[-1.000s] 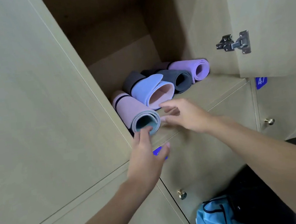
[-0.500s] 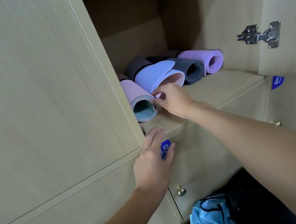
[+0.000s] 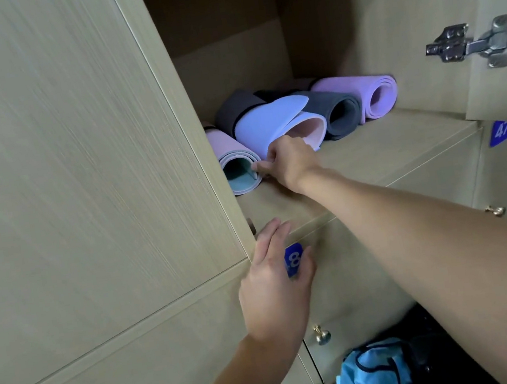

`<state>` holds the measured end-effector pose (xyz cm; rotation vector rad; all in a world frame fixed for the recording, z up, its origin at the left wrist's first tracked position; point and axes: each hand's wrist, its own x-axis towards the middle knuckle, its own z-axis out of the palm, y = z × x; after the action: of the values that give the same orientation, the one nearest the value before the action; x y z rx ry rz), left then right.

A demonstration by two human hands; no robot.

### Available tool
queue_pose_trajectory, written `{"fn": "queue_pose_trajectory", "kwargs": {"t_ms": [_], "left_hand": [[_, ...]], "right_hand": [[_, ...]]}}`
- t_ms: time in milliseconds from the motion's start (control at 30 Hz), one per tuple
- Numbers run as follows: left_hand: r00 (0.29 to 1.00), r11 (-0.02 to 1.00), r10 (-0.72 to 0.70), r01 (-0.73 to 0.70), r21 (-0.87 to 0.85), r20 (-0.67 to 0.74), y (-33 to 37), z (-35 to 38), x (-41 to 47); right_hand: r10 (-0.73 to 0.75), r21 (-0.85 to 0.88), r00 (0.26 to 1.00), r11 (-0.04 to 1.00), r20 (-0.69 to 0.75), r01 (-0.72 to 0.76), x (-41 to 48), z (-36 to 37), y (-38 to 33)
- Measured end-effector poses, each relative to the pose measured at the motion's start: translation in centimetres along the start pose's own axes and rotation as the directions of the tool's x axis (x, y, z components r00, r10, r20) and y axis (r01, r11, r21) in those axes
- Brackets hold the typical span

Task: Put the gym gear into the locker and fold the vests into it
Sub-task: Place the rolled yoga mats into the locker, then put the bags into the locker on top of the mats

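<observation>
R hand [image 3: 290, 161] pinches blue mat [image 3: 268, 122], pink roll [image 3: 229, 145] & grey roll [image 3: 337, 113] flanking; L hand [image 3: 275, 292] released near tag [image 3: 293, 259].

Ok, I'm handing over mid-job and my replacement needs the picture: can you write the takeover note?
Hands: left grip open, at the lower door over its blue tag; right grip curled on the loose edge of the blue mat, thumb at the pink roll.
Things: rolled mats lie side by side on the locker shelf; blue fabric lies below.
Done: mats in.
Left: tidy the blue mat, fold in the vests; none show in the locker.
</observation>
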<state>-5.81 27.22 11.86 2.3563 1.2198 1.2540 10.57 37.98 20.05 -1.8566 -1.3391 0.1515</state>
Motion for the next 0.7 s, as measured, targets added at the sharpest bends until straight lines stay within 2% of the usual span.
{"fn": "queue_pose_trajectory", "kwargs": {"t_ms": [233,400,500,600,700], "left_hand": [[0.999,0.999,0.03,-0.03,0.013,-0.024,-0.1,0.1,0.1],[0.999,0.999,-0.025,0.025,-0.021,0.022,0.4,-0.2,0.0],[0.996,0.996,-0.064,0.067,-0.051,0.059,1.1,-0.5,0.1],[0.991,0.997,-0.06,0.066,-0.044,0.123,1.5,-1.6,0.2],[0.989,0.997,0.002,0.009,-0.075,0.147,2.3,-2.5,0.1]], "right_hand": [[0.079,0.0,0.996,0.997,-0.045,-0.079,0.5,0.5,0.1],[0.035,0.154,0.997,0.987,0.067,-0.044,-0.5,-0.5,1.0],[-0.008,0.136,0.992,0.991,0.123,-0.008,-3.2,-2.0,1.6],[-0.078,0.106,0.993,0.992,0.086,0.069,-6.9,-3.7,2.4],[-0.099,0.086,0.995,0.991,-0.016,0.1,-11.3,-5.4,3.9]]}}
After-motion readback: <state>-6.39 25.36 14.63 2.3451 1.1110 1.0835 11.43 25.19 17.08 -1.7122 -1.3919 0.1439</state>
